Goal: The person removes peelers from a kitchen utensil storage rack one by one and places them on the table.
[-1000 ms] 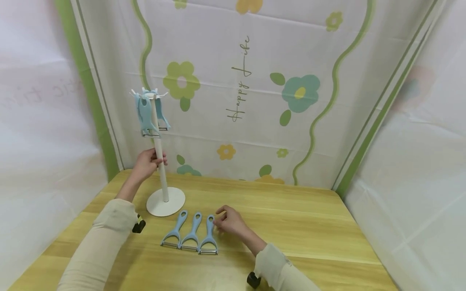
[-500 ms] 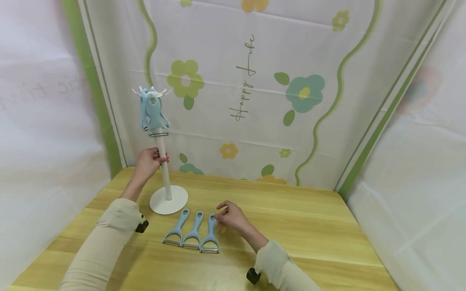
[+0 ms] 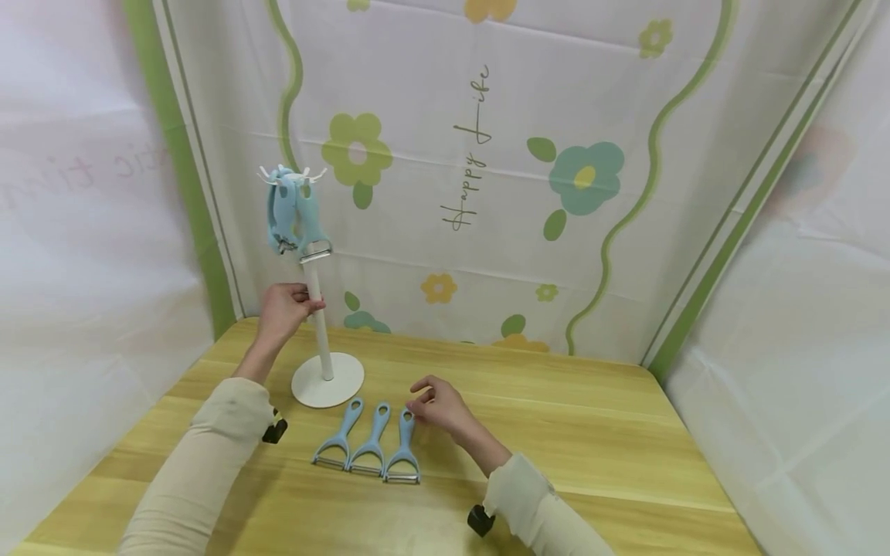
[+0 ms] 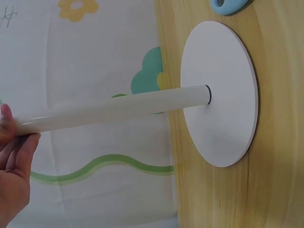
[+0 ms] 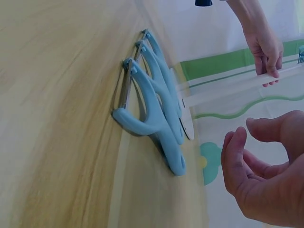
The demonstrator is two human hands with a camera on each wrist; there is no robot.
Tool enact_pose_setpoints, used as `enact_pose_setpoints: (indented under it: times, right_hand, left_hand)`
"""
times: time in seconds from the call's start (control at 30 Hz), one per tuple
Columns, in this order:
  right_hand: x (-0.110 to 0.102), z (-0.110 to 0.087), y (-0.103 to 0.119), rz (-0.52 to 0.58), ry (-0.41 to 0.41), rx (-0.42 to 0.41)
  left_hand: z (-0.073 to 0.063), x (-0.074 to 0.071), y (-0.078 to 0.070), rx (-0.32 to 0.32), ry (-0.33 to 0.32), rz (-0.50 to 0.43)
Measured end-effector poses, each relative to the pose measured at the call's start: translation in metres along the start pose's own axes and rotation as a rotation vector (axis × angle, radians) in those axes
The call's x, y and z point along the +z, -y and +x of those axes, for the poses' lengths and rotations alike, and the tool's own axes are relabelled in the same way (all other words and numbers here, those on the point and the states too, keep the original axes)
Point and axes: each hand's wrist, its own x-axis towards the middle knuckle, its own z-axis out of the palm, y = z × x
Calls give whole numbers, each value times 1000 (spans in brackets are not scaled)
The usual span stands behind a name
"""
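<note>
My left hand [image 3: 281,310] grips the white pole of a hook stand [image 3: 321,336], pinching it between thumb and fingers in the left wrist view. Several light blue peelers [image 3: 309,212] hang from the white hooks at its top. In front of the round base [image 4: 221,142], three more blue Y-shaped peelers lie side by side on the table, handles pointing away from me: a left peeler [image 3: 337,441], a middle peeler [image 3: 371,441] and a right peeler [image 3: 405,444]. My right hand [image 3: 443,407] hovers by the right peeler's handle end, fingers loosely bent with a gap to the thumb, holding nothing.
The wooden table [image 3: 556,432] runs back to a white flowered curtain [image 3: 501,255]. Pale cloth sides [image 3: 786,309] stand to the left and right. A black wrist camera [image 3: 480,520] sits under my right sleeve.
The hanging peelers have turned around the pole, one now facing front right. My left hand still holds the pole, and my right hand stays beside the right peeler. The view has shifted slightly.
</note>
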Motion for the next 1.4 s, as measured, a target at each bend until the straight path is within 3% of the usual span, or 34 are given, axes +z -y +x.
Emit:
enact_pose_setpoints:
  times: [0.23,0.53,0.9,1.17,1.4]
  right_hand:
    - [3,7,12,18,19,-65]
    - [8,17,40,16,-34,-184]
    - [16,33,85,17,-103,-306]
    - [15,45,109,45,-128,-363]
    - [12,55,133,1,-154,-405]
  left_hand:
    - [2,-3,0,26,13,76]
    - [6,-6,-4,87,134,244]
    - [5,-3,-3,143,186,195]
    - [6,2,-5,124,159,216]
    - [8,5,-7,135,139,242]
